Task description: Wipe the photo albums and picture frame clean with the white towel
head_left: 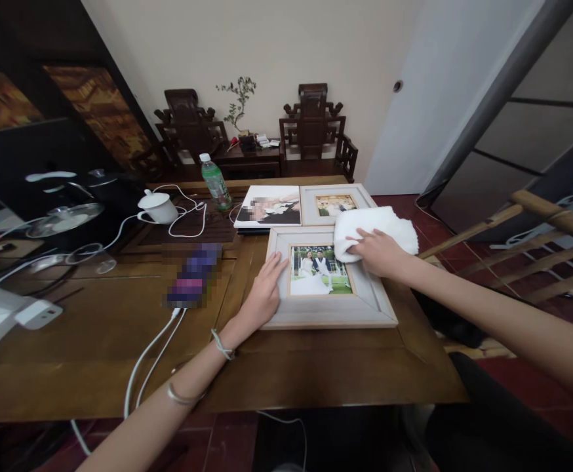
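A picture frame (335, 318) with a pale wooden border lies flat on the table, showing a photo of two people in wedding clothes on grass. My left hand (267, 292) rests on its left border, fingers stretched out. Folded white cloth (385, 226) covers the frame's upper right corner, and my right hand (372, 252) grips it there, pressing it down. Behind lies a second framed photo (335, 204), partly hidden by the cloth. Beside that, a stack topped by a white-edged photo album or panel (267, 206) sits to the left.
On the wooden table (109, 341) lie a phone (193, 275) with white cables, a green-labelled bottle (215, 182), a lidded white cup (157, 206) and a glass-lidded pot (65, 219). A white power strip (1, 321) is at the left. A wooden chair (556, 216) stands right.
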A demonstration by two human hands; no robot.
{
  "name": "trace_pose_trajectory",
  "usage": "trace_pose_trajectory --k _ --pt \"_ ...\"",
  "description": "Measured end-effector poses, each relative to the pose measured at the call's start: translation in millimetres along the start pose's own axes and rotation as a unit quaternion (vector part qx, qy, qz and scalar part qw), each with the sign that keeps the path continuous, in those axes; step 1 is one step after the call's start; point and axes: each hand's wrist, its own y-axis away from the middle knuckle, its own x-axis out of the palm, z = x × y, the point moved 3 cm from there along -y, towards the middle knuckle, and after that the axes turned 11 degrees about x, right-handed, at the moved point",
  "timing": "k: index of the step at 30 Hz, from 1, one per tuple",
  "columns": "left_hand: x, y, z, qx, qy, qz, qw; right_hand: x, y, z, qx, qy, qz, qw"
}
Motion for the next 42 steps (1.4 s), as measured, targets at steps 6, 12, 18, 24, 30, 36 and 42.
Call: trace_pose_trajectory --k 6,12,18,24,30,36,42 --pt "0.6 0.3 0.4 0.013 -0.003 -0.011 1.000 -3.4 25.3 8.9 -0.038 0.008 0.015 0.999" --pt "3.1 1.8 0.2 -0.001 -0.020 -0.019 1.000 -22.8 88.9 27.6 -0.083 -0.044 0.046 0.994" --pt "4.3 1.0 -0.5 -0.023 -0.029 -0.026 0.999 -30.6 104.0 47.3 -0.068 -0.043 0.058 0.995" --pt "-1.1 -6.4 -9.2 -0.076 -0.020 -0.012 0.997 -35.1 75.7 93.9 -0.121 -0.089 0.031 0.988" --pt "-5.8 -10.8 -13.1 -0.104 0.001 -0.011 0.995 -45.8 44.4 139.4 -0.183 -0.107 0.016 0.977" --pt "-3.3 -9.2 -10.0 -0.072 -0.024 0.001 0.997 -39.0 51.1 133.4 -0.175 -0.103 0.000 0.979" --pt "1.1 -4.8 -6.9 -0.036 -0.042 -0.017 0.998 -31.3 78.9 83.8 -0.131 -0.082 0.039 0.987"
